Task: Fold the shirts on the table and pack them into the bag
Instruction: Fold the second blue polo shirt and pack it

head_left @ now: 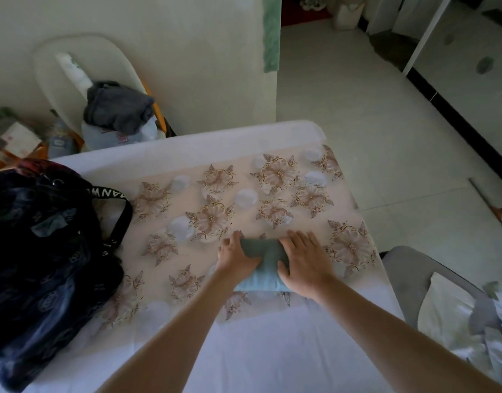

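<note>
At nine o'clock on the table (187, 154) slumps the dark bag (43, 251), its black strap (106, 192) bearing white letters only partly legible, while toward six o'clock the left hand (235, 258) grips the folded teal shirt (262, 260) by its left edge and the right hand (305, 260) presses flat, fingers straight, on its right side.

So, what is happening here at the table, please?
A person is folding a small blue-green shirt on the flowered table. The left hand holds the shirt's left edge, and the right hand presses flat on its right side. The shirt is already folded into a small bundle. The dark bag sits at the table's left, and the shirt is not yet in it.
</note>
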The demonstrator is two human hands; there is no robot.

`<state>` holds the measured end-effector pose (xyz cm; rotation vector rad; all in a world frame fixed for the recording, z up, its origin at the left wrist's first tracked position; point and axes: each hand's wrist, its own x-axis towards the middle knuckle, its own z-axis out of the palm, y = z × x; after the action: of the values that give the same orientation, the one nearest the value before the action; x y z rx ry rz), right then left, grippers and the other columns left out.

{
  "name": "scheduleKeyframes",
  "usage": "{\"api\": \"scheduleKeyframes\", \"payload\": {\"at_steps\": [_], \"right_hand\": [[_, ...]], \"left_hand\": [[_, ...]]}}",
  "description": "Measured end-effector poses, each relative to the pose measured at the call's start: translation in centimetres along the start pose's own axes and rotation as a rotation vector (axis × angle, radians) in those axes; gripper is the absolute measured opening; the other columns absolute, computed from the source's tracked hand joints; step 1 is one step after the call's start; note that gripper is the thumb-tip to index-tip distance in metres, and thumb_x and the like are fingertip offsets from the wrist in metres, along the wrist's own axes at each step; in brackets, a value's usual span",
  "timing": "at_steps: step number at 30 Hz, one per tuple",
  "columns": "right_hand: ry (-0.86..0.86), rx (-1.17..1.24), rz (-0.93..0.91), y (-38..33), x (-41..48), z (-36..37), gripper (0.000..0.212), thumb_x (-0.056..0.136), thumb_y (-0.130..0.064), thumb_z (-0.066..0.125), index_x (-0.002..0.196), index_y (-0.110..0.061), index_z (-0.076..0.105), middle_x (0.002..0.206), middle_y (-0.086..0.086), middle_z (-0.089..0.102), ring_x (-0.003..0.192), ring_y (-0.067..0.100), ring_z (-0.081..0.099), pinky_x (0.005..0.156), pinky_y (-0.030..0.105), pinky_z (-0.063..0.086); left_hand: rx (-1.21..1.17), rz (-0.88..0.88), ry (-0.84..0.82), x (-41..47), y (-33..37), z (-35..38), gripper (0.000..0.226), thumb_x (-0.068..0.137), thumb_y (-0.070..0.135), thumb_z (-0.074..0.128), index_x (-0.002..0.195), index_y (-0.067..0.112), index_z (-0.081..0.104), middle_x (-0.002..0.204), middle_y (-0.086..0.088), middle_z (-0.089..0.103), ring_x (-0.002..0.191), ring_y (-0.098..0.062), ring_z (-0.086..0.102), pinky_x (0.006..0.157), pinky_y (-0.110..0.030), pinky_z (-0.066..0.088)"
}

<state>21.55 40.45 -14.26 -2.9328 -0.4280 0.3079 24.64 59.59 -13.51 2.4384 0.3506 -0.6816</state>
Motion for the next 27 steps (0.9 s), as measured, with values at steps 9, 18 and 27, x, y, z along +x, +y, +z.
{"api": "scheduleKeyframes", "payload": {"at_steps": [9, 18, 27], "right_hand": [[-0.007, 0.143, -0.148, 0.4, 0.1, 0.1, 0.061, 0.091, -0.041, 0.039, 0.149, -0.022, 0.035, 0.15, 0.005, 0.043, 0.137, 0.026, 0.041, 0.116, 0.042, 0.03], [-0.224, 0.148, -0.232, -5.3, 2.9, -6.9, 0.081, 0.067, -0.059, 0.071, 0.138, -0.03, 0.047, 0.127, -0.008, 0.064, 0.113, 0.017, 0.06, 0.099, 0.031, 0.042], [0.158, -0.073, -0.393, -20.9, 1.8, -2.4, 0.052, 0.076, -0.029, 0.073, 0.125, -0.026, 0.055, 0.111, -0.003, 0.057, 0.099, 0.023, 0.058, 0.081, 0.039, 0.052]], "left_hand": [[-0.144, -0.14, -0.237, 0.7, 0.5, -2.8, 0.083, 0.067, 0.024, 0.087, 0.136, 0.019, 0.041, 0.121, -0.003, 0.05, 0.107, -0.023, 0.054, 0.09, -0.036, 0.053], [-0.171, 0.31, 0.069, -6.0, -4.5, -8.8, 0.045, 0.072, 0.006, 0.072, 0.102, 0.039, 0.067, 0.093, 0.019, 0.062, 0.085, -0.002, 0.057, 0.064, -0.013, 0.044], [-0.052, 0.505, 0.388, -11.3, -18.4, -14.6, 0.026, 0.066, -0.004, 0.059, 0.078, 0.019, 0.062, 0.08, 0.019, 0.05, 0.078, -0.001, 0.046, 0.062, -0.006, 0.032]]}}
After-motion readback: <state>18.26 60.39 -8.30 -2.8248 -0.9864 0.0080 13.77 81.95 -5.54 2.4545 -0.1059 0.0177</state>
